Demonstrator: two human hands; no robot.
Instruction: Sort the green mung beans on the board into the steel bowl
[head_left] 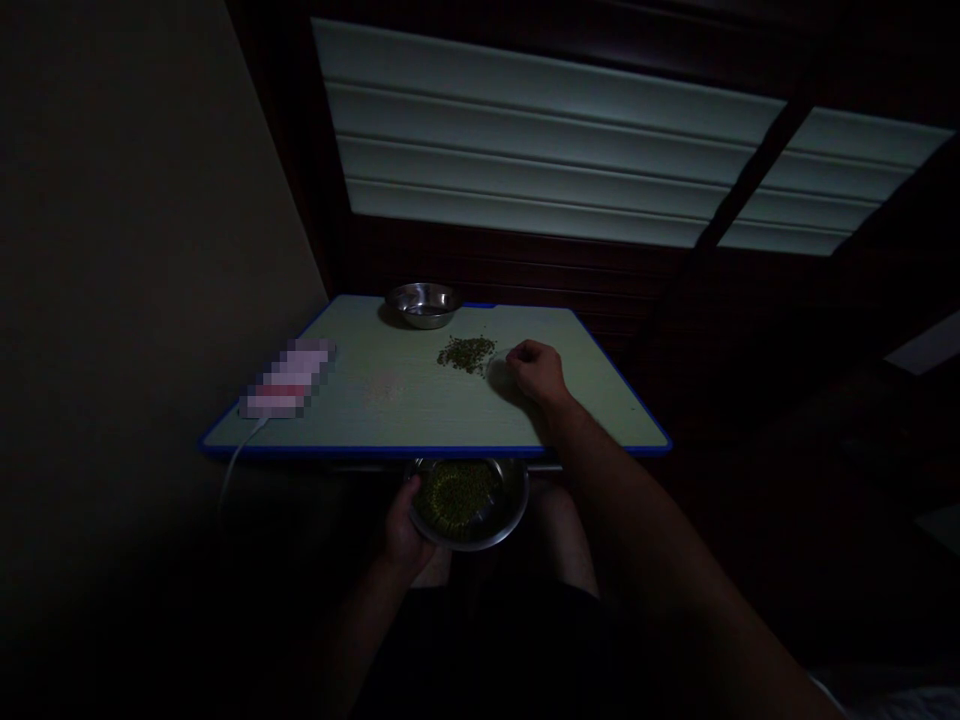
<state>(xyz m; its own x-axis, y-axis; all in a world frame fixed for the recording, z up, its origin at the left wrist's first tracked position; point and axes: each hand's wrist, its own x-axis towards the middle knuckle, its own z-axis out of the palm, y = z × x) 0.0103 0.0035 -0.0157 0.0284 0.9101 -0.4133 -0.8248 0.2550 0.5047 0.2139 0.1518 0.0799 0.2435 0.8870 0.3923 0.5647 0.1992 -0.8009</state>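
left hand [405,530] grips lower bowl [472,543]; right hand [538,372] narrowly pinched; pixelated pink object [289,380] unreadable.

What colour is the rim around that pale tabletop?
The tabletop rim is blue, seen best in the head view.

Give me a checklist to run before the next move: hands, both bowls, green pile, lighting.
1. Left hand on the rim of the near bowl: ok.
2. Green grains inside that bowl: ok.
3. Green pile within the edges of the tabletop: ok.
4. Right hand holding something: cannot tell, too dark.
5. Far bowl upright: ok.
6. Light for telling single grains apart: not ok, dim.
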